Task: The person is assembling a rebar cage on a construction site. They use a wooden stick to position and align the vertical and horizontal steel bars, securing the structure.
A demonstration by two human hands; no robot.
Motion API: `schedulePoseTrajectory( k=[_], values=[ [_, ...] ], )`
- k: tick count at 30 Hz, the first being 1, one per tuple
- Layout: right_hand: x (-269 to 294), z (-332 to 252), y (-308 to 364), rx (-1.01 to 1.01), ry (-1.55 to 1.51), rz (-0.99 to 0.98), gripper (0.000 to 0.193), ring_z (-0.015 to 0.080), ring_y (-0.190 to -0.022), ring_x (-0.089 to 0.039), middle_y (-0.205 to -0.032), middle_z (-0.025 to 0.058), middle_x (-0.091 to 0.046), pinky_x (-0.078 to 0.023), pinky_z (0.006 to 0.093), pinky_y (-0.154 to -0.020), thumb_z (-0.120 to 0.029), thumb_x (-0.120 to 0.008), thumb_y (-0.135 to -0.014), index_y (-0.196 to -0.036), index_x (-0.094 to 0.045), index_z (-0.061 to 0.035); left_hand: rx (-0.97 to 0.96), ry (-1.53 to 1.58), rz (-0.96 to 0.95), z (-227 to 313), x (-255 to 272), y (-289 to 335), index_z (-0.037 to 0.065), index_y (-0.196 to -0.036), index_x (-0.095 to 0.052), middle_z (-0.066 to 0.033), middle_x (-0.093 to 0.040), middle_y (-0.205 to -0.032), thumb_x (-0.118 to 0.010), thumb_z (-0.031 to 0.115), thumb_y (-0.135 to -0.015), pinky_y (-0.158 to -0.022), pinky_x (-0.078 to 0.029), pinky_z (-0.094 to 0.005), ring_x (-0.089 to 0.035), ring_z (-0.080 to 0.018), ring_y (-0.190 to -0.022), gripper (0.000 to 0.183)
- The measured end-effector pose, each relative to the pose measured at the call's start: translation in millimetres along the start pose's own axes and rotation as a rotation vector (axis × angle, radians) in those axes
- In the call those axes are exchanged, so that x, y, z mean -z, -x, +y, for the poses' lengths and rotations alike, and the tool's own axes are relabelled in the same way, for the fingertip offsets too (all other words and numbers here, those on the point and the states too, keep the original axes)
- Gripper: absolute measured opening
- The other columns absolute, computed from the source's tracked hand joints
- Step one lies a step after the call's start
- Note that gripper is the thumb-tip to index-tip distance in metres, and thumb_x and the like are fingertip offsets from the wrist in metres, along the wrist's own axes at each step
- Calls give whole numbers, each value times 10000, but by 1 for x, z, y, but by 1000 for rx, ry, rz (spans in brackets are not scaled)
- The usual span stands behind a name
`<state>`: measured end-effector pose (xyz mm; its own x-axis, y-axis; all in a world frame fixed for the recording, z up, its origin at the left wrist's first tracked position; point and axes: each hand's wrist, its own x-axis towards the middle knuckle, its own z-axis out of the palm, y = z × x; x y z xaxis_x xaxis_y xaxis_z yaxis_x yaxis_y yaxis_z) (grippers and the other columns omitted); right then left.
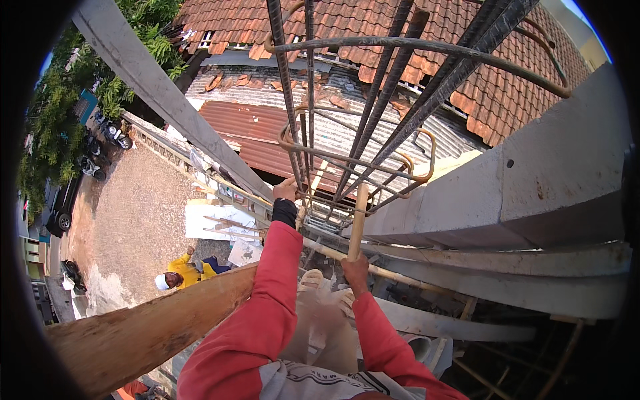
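My left hand (285, 190), with a black band at the wrist, is at the lower left of an upright cage of ribbed rebar (309, 100). Its fingers are closed round a bar there, partly hidden. My right hand (355, 272) is closed round a pale round wooden handle (358, 223) that stands nearly upright in front of the cage. No tool head shows on the handle. Bent steel stirrups (357, 160) ring the upright bars. Below, between my arms, are my sandalled feet (311, 280).
A rough timber (153, 320) crosses at lower left, and a grey beam (167, 100) slants at upper left. At right is a grey block wall (507, 180). Far below, a person in yellow with a white helmet (175, 273) is on the ground. Tiled roofs (427, 67) lie beyond.
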<state>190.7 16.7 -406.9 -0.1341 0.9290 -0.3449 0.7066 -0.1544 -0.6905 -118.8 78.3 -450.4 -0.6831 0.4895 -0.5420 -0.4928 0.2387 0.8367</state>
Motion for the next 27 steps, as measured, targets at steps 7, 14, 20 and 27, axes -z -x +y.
schedulePoseTrajectory(
  k=[7, 14, 20, 27],
  values=[
    [-18, -2, -28, -86, -234, -244, 432, 423, -927, -685, -924, 263, -687, -536, 499, -799, -183, -701, -735, -1085, -610, 54, -33, 17, -44, -6, 2, -3, 43, -1133, -720, -33, -667, -761, -522, -49, -930, -470, -454, -232, -552, -103, -531, 298],
    [6, -23, -54, 178, -182, -174, 301, 293, -701, -640, -754, 180, -644, -502, 438, -681, -174, -692, -722, -931, -626, 32, -102, 70, -11, 3, 0, -3, 20, -1001, -750, -32, -694, -747, -621, -11, -911, -465, -489, -239, -596, -97, -534, 160],
    [4, -19, -52, 128, -212, -212, 256, 255, -631, -575, -703, 140, -603, -478, 412, -629, -155, -664, -716, -889, -606, 25, -7, 197, 130, 13, -2, 10, 51, -1004, -675, -58, -680, -862, -593, 156, -907, -494, -471, -259, -611, -134, -606, 165],
    [25, -58, -45, 102, -255, -190, 267, 255, -613, -603, -688, 127, -607, -479, 407, -578, -148, -673, -718, -903, -616, 36, 172, 6, 92, 37, -8, 19, 42, -904, -683, -59, -607, -801, -621, 250, -889, -487, -450, -329, -548, -163, -573, 217]
  ],
)
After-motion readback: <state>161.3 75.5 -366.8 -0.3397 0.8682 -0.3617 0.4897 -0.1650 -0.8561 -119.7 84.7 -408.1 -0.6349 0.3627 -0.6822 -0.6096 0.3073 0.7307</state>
